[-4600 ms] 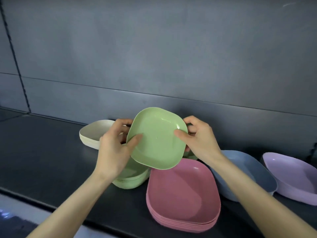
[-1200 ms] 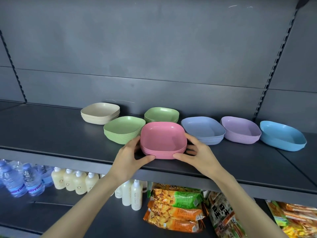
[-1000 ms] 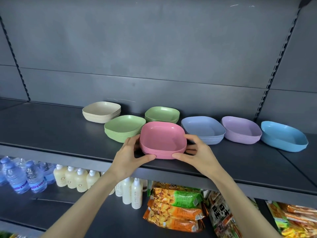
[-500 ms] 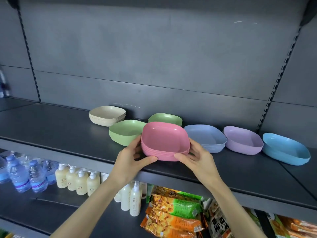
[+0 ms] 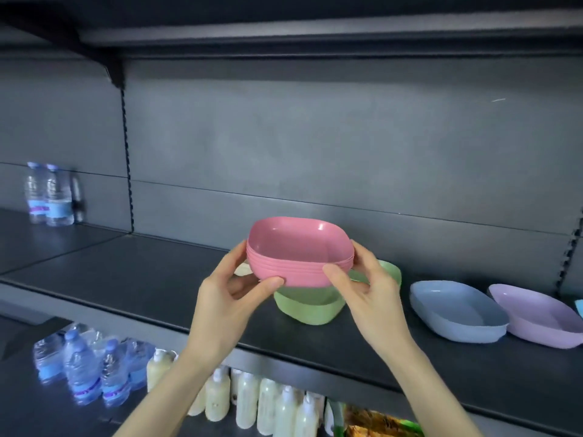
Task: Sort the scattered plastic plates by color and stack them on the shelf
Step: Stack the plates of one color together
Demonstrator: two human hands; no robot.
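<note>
Nothing can be read with any certainty. Far left of the left grip [image 5: 227,298] on the pink plates [image 5: 296,247], two water bottles [image 5: 50,197] wear pale blue label bands whose print is a blur. Below that grip, the packed water bottles [image 5: 91,367] carry purple-and-blue labels, equally unreadable. Below the right grip [image 5: 372,298], a snack packet [image 5: 378,424] shows green and orange printing, perhaps lettering, too cut off to make out.

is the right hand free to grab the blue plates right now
Probably not yet: the right hand grips the pink stack. The blue plates lie unblocked just beside it.
</note>
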